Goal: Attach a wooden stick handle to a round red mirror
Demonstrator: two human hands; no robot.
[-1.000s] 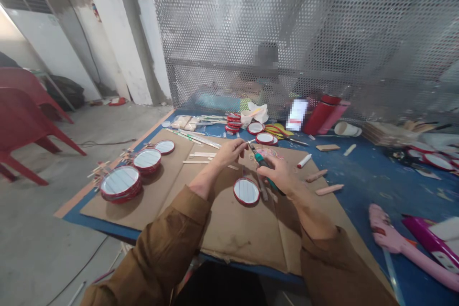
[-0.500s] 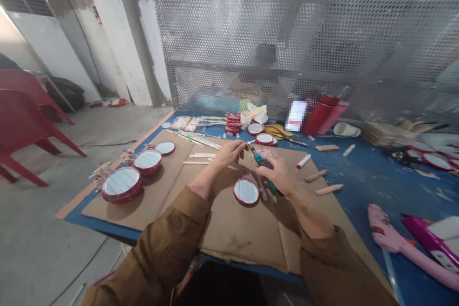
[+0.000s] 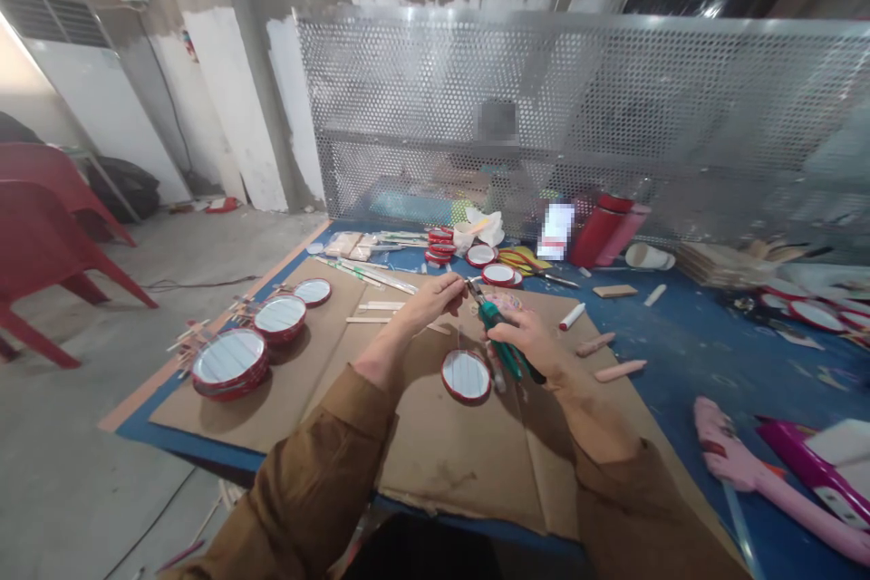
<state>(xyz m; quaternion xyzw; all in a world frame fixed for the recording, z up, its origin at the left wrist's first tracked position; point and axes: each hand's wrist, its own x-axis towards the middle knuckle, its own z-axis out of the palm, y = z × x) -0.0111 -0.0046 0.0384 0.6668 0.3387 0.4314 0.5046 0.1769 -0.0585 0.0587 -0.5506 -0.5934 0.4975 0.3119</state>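
My right hand [image 3: 528,342] is closed round a pair of green-handled pliers [image 3: 499,337] held above the cardboard sheet [image 3: 435,435]. The jaws point up and left toward my left hand [image 3: 435,296]. That hand pinches something small at the plier tips; I cannot make out what it is. Just below both hands a round red-rimmed mirror [image 3: 466,375] lies flat on the cardboard.
Three red-rimmed mirror stacks [image 3: 228,361] sit at the left of the cardboard, more [image 3: 497,274] at the back. Wooden sticks [image 3: 377,304], pink sticks [image 3: 620,370], a red cylinder [image 3: 598,230] and pink plastic pieces [image 3: 761,476] lie on the blue table. A perforated metal screen [image 3: 612,109] stands behind.
The view has tilted up slightly. My right hand has turned the pliers more upright and drawn a little nearer; my left hand keeps its pinch at the tips.
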